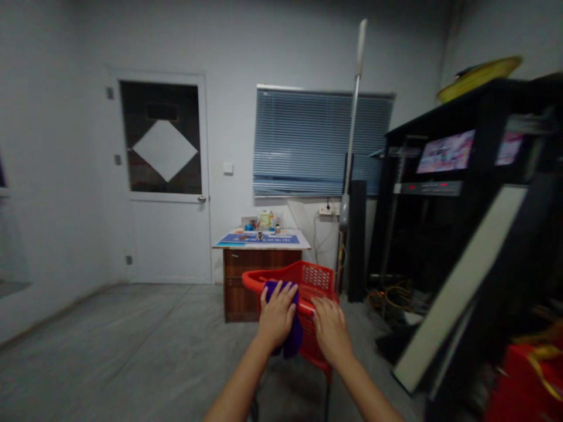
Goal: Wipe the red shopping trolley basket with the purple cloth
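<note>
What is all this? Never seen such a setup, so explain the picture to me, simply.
There is no machine here: these are a person's own bare hands, seen by a camera worn on their head, looking forward and down. The left hand lies over a purple cloth at the edge of what looks like a red plastic chair. The right hand rests on the same edge, without cloth. How firmly either grips, I cannot tell. Beyond stands a wooden cabinet, with a printed sheet and small items on top.
</note>
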Tool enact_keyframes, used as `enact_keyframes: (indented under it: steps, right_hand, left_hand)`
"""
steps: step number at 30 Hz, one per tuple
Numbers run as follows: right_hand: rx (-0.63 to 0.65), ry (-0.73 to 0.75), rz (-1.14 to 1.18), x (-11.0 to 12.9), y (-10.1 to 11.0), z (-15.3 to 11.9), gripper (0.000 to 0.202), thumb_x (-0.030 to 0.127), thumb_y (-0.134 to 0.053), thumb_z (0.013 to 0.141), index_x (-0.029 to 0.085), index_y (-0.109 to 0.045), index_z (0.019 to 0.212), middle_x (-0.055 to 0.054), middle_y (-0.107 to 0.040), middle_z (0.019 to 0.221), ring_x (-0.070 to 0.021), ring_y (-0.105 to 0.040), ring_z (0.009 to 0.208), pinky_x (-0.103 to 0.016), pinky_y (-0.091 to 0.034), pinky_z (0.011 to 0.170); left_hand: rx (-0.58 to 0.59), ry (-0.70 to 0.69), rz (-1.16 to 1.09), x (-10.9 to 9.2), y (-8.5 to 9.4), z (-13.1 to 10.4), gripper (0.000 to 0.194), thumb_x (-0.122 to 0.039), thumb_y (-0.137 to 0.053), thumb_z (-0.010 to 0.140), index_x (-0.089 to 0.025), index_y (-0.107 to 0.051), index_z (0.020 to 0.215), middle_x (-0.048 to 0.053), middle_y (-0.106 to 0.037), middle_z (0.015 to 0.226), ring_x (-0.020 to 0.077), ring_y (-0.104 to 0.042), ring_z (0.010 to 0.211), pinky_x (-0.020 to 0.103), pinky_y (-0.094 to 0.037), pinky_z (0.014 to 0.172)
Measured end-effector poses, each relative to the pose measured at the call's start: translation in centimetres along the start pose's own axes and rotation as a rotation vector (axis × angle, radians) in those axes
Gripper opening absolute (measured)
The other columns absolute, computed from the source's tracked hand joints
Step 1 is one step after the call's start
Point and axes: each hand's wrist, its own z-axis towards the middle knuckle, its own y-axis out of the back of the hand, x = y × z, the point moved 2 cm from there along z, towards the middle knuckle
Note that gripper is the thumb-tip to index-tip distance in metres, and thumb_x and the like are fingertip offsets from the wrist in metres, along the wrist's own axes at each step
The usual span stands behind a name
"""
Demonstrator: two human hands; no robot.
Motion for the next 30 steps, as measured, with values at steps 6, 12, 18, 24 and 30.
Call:
enact_keyframes:
  steps: [6,12,18,24,30]
  right_hand:
    - [-0.012,-0.029,0.009,0.3,-0.2,0.2,0.039,0.022,-0.035,0.094,0.022,-0.057,0.126,-0.007,-0.061,0.125,-0.0236,-0.049,0.119,-0.046,-0.036,0.104]
    - [-0.022,-0.057,-0.005,-0.7,-0.1,-0.3,0.043,0.022,-0.036,0.092,0.026,-0.054,0.131,-0.006,-0.053,0.136,-0.0227,-0.043,0.127,-0.045,-0.036,0.106]
    - [-0.039,-0.053,-0.012,-1.4,-0.9,-0.7,0.045,0.021,-0.034,0.093,0.025,-0.051,0.134,-0.005,-0.052,0.138,-0.0214,-0.040,0.130,-0.043,-0.036,0.106]
    - [-0.036,-0.055,-0.018,-0.4,-1.2,-0.4,0.042,0.023,-0.035,0.094,0.025,-0.052,0.133,-0.005,-0.054,0.135,-0.0215,-0.042,0.127,-0.043,-0.036,0.106]
    - [-0.001,-0.041,-0.001,-0.1,-1.3,0.0,0.039,0.022,-0.035,0.093,0.026,-0.057,0.126,-0.007,-0.055,0.134,-0.0210,-0.046,0.125,-0.043,-0.038,0.105]
  left_hand:
    - [0.016,-0.043,0.023,-1.1,-0.6,-0.3,0.050,-0.029,-0.044,0.095,-0.038,-0.035,0.143,-0.002,-0.043,0.148,0.0221,-0.027,0.141,0.051,-0.011,0.115]
    - [0.049,-0.002,0.019,-0.1,0.4,0.6,0.045,-0.033,-0.043,0.096,-0.038,-0.039,0.141,0.000,-0.052,0.142,0.0218,-0.034,0.138,0.052,-0.010,0.115]
    - [0.026,0.065,-0.004,0.1,0.4,0.8,0.043,-0.030,-0.040,0.097,-0.036,-0.041,0.140,0.000,-0.052,0.141,0.0213,-0.034,0.138,0.053,-0.010,0.115]
    - [0.054,-0.058,0.004,-1.5,-0.1,-0.1,0.047,-0.034,-0.045,0.095,-0.040,-0.038,0.141,-0.001,-0.048,0.145,0.0223,-0.032,0.139,0.052,-0.012,0.115]
    - [0.009,0.085,0.011,0.1,0.2,0.3,0.047,-0.029,-0.042,0.096,-0.037,-0.038,0.142,0.001,-0.050,0.143,0.0227,-0.033,0.139,0.053,-0.011,0.115]
